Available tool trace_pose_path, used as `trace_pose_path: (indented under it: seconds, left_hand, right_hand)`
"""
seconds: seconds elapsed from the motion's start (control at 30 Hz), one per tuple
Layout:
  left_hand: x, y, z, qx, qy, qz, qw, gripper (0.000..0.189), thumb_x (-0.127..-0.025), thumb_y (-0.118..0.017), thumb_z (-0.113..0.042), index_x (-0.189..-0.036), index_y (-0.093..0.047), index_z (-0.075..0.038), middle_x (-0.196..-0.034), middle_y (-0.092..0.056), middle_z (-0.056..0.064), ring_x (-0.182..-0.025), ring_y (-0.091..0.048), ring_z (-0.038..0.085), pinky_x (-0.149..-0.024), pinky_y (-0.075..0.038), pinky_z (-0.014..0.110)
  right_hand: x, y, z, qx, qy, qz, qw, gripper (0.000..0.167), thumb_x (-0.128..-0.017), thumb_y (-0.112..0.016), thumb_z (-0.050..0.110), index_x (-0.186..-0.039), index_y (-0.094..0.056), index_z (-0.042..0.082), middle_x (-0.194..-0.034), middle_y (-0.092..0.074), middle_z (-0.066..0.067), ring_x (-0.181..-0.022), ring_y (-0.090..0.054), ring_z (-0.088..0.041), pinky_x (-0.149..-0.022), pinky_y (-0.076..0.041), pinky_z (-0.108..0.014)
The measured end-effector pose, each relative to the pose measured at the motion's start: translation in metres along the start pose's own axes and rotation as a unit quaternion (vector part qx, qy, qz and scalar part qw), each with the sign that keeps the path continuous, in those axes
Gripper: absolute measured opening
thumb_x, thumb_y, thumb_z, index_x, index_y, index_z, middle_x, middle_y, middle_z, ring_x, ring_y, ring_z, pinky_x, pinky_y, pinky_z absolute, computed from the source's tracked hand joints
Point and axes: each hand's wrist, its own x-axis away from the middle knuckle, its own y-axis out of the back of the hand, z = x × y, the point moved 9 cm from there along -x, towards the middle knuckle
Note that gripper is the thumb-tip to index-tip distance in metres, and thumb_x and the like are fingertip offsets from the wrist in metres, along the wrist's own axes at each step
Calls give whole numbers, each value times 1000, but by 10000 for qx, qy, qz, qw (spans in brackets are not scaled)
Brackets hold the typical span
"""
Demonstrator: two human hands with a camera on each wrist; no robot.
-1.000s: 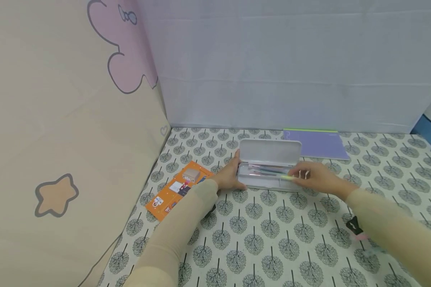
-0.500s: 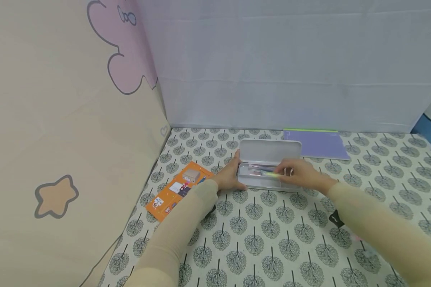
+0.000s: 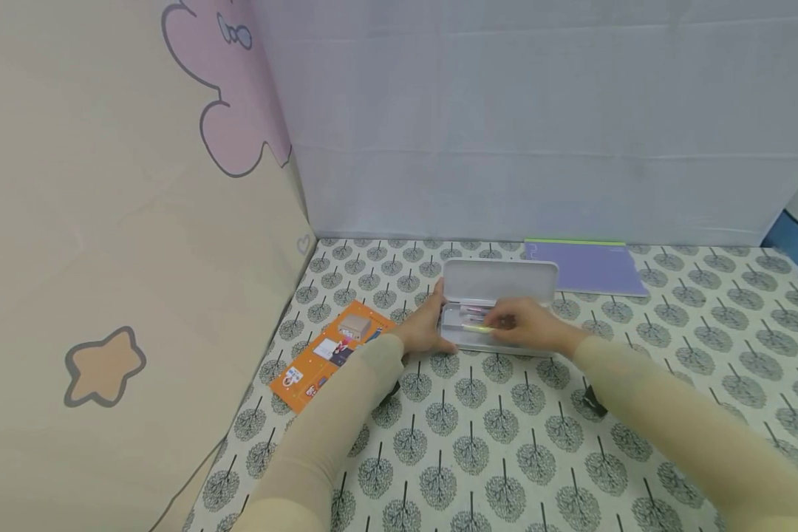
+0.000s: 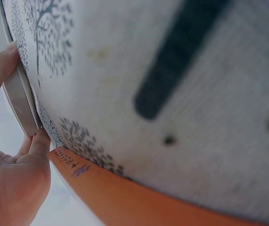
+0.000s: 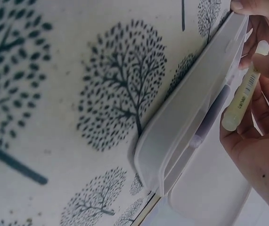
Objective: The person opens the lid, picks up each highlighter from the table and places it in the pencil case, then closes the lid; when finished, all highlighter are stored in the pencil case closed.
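An open pale grey pencil case [image 3: 499,281] lies on the tree-patterned cloth, its lid tilted back. My left hand [image 3: 425,329] holds the case's left end, thumb at the front and fingers at the back corner. In the left wrist view the thumb [image 4: 2,70] presses on the case's edge. Over the tray, my right hand [image 3: 528,325] pinches a yellow highlighter [image 5: 245,96] between thumb and fingers. The highlighter's printed barcode shows in the right wrist view. Several slim pens [image 3: 472,312] lie inside the tray, partly hidden by the right hand.
An orange printed sheet [image 3: 326,347] lies left of the case, partly under the left forearm. Behind the case at the right is a purple notebook [image 3: 592,267]. A pale curtain [image 3: 545,148] borders the back, and a cream printed sheet [image 3: 173,244] the left side.
My right hand has moved left along the tray, carrying the highlighter from the case's right end to about its middle. My left hand and the case have stayed put.
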Motion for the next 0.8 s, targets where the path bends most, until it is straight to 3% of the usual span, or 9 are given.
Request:
trace_pose_path:
  seconds: [0.37,0.6,0.8]
  left_hand:
    - [0,-1,2,-48,70,19,10000,143,-62,-91,-19,-153,19,-15,-138,-45,6,-129,-46,20,-115,-32,34]
    - [2,-1,-1,-98,-19,4,9999,141,-64,-91,-18,-153,19,-12,-138,-44,6,-130,-45,21,-115,-32,34]
    - [0,0,-1,-123,-84,-11,9999,142,-63,-90,-18,-153,19,-13,-135,-46,6,-126,-48,20,-113,-35,34]
  right_hand:
    - [-16,-21,7,48,-103,426,9990,19,-84,-71,13,-103,-72,15,-94,-68,3,-86,-59,-11,-83,-52,-32]
    - [-19,-26,10,130,134,321,9993,18,-82,-73,10,-100,-73,10,-91,-68,0,-82,-60,-12,-78,-53,-32]
    - [-19,-26,9,220,118,300,9992,23,-81,-74,12,-104,-72,13,-97,-69,0,-87,-60,-14,-83,-52,-33]
